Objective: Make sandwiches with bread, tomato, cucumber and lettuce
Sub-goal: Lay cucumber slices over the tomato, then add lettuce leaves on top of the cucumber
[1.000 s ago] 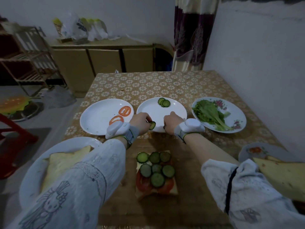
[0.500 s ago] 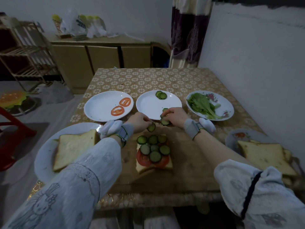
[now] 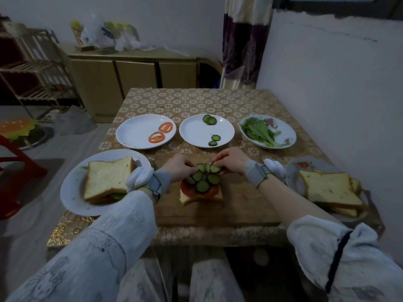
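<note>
Open sandwich (image 3: 201, 190) on board (image 3: 239, 205), center. Left hand (image 3: 180, 167) and right hand (image 3: 232, 160) each pinch a cucumber slice (image 3: 214, 168) at its 12 o'clock edge; fingertips partly hidden.

Both arms wear loose, pale grey-white sleeves of a thin, faintly patterned fabric. The left sleeve (image 3: 104, 243) carries a faint line-drawn cartoon figure near the elbow end and a dotted, lacy circular print further up toward the wrist. The right sleeve (image 3: 340, 253) has a dark navy stripe running across it near the cuff and faint grey printed motifs. Just behind the left hand (image 3: 180, 167) sits a grey fabric wrist band (image 3: 158, 184) edged with thin green cord, with a white rounded padded piece (image 3: 138, 178) attached. Behind the right hand (image 3: 232, 160) is a matching grey band (image 3: 255, 175) with its own white rounded piece (image 3: 275, 170). Light patterned trousers (image 3: 181, 280) cover the knees below.
</note>
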A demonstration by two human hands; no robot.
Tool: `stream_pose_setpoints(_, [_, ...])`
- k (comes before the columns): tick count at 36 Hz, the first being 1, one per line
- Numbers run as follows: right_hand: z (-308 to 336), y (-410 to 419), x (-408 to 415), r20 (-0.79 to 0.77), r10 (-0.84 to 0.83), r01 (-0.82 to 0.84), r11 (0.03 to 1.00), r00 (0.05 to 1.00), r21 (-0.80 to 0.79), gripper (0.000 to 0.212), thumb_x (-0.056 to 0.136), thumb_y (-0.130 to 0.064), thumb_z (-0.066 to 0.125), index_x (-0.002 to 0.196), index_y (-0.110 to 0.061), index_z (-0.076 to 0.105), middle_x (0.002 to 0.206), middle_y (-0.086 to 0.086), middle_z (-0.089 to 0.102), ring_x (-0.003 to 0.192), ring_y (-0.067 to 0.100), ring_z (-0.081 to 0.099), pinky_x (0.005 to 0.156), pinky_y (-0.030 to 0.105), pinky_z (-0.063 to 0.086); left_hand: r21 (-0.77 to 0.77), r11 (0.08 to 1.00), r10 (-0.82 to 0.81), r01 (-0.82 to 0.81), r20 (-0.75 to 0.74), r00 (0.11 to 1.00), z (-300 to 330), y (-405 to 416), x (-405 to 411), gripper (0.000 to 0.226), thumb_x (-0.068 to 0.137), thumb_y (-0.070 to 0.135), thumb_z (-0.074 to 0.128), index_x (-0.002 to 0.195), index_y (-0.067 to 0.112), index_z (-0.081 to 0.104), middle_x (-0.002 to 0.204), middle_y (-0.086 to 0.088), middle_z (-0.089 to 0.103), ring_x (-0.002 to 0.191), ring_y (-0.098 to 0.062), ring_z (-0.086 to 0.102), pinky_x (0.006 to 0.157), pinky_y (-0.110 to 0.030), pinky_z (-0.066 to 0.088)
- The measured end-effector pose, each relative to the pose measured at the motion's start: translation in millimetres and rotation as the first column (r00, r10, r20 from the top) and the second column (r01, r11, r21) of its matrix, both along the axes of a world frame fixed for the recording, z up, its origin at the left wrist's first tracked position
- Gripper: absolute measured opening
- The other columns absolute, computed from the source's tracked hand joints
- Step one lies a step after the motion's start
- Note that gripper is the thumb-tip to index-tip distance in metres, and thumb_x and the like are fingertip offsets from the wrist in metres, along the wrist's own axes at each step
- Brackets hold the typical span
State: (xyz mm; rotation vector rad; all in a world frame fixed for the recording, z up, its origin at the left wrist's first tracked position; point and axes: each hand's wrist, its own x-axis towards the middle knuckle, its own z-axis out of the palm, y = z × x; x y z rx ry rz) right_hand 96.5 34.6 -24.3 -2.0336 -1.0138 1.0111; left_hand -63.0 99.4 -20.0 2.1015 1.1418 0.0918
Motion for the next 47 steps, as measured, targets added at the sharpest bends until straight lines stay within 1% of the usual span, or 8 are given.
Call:
stream_pose_setpoints(7, [-1, -10, -9, 0.005, 0.039, -0.039, 0.999, 0.999, -0.023, 0.022, 0.091, 0.003, 0.053, 0.107, 0.000, 0.066, 0.131, 0.014, 0.055, 0.086, 0.026, 0.060, 0.055, 0.021, 0.055, 0.032, 0.999, 0.011, -0.010, -0.039, 0.999, -9, -9, -14, 0.029, 0.093, 0.027, 0.057, 0.112, 0.009, 0.070, 0.115, -0.012, 0.067, 0.103, -0.024, 0.060, 0.079, -0.026, 0.043])
stream_pose_setpoints(10, [-4, -14, -12, 0.008, 0.061, -0.061, 0.998, 0.998, -0.035, 0.018, 0.091, 0.003, 0.052, 0.096, -0.008, 0.066, 0.127, 0.014, 0.056, 0.087, 0.027, 0.061, 0.066, 0.026, 0.057, 0.042, 0.999, 0.009, -0.007, -0.041, 0.999, -9, -13, -17, 0.029, 0.094, 0.027, 0.057, 0.113, 0.009, 0.070, 0.112, -0.012, 0.066, 0.089, -0.019, 0.055, 0.074, -0.024, 0.042])
stream_pose_setpoints(15, [-9, -19, -18, 0.031, 0.108, -0.106, 0.993, 0.994, -0.057, 0.015, 0.089, 0.001, 0.057, 0.082, -0.011, 0.064, 0.104, 0.008, 0.058, 0.086, 0.022, 0.058, 0.068, 0.024, 0.053, 0.074, 0.997, 0.018, -0.015, -0.042, 0.999, -15, -17, -21, 0.025, 0.092, 0.022, 0.060, 0.110, 0.009, 0.070, 0.116, -0.011, 0.067, 0.108, -0.022, 0.060, 0.082, -0.022, 0.042])
stream_pose_setpoints(19, [-11, -23, -21, 0.109, 0.149, -0.144, 0.988, 0.983, -0.058, 0.016, 0.088, -0.001, 0.059, 0.102, 0.000, 0.069, 0.098, 0.007, 0.060, 0.079, 0.018, 0.057, 0.065, 0.021, 0.051, 0.097, 0.995, 0.041, -0.037, -0.040, 0.998, -15, -17, -21, 0.019, 0.088, 0.020, 0.065, 0.101, 0.007, 0.070, 0.111, -0.012, 0.067, 0.103, -0.022, 0.059, 0.080, -0.023, 0.042])
stream_pose_setpoints(33, [-8, -28, -19, 0.386, 0.225, -0.217, 0.974, 0.895, -0.065, 0.019, 0.087, -0.014, 0.063, 0.105, -0.006, 0.065, 0.086, -0.004, 0.054, 0.090, 0.014, 0.051, 0.078, 0.024, 0.041, 0.203, 0.979, -0.004, 0.021, -0.086, 0.996, -3, -13, -4, 0.019, 0.090, 0.022, 0.058, 0.100, 0.009, 0.067, 0.093, -0.005, 0.056, 0.086, -0.017, 0.051, 0.072, -0.027, 0.041])
stream_pose_setpoints(38, [10, -29, 6, 0.427, 0.178, -0.178, 0.983, 0.887, -0.042, 0.022, 0.093, -0.019, 0.055, 0.108, -0.006, 0.065, 0.108, 0.008, 0.064, 0.102, 0.022, 0.058, 0.077, 0.025, 0.038, 0.253, 0.964, -0.062, 0.080, -0.077, 0.995, 20, -7, 29, 0.023, 0.092, 0.017, 0.051, 0.107, 0.006, 0.064, 0.111, -0.013, 0.065, 0.097, -0.024, 0.058, 0.075, -0.027, 0.043])
stream_pose_setpoints(42, [21, -30, 45, 0.461, 0.114, -0.102, 0.993, 0.880, -0.051, 0.025, 0.094, -0.022, 0.052, 0.107, -0.006, 0.066, 0.108, 0.009, 0.066, 0.089, 0.019, 0.056, 0.075, 0.026, 0.041, 0.276, 0.941, -0.162, 0.195, -0.137, 0.977, 30, -1, 66, 0.028, 0.094, 0.018, 0.049, 0.117, 0.007, 0.061, 0.123, -0.013, 0.061, 0.111, -0.028, 0.058, 0.090, -0.034, 0.047])
stream_pose_setpoints(47, [22, -26, 102, 0.496, -0.010, 0.060, 0.995, 0.868, -0.084, 0.034, 0.097, -0.018, 0.045, 0.116, 0.003, 0.063, 0.117, 0.022, 0.064, 0.110, 0.036, 0.059, 0.093, 0.043, 0.049, 0.294, 0.878, -0.294, 0.378, -0.292, 0.910, 33, 10, 123, 0.035, 0.098, 0.019, 0.044, 0.130, 0.012, 0.053, 0.131, -0.013, 0.056, 0.115, -0.030, 0.055, 0.097, -0.040, 0.048])
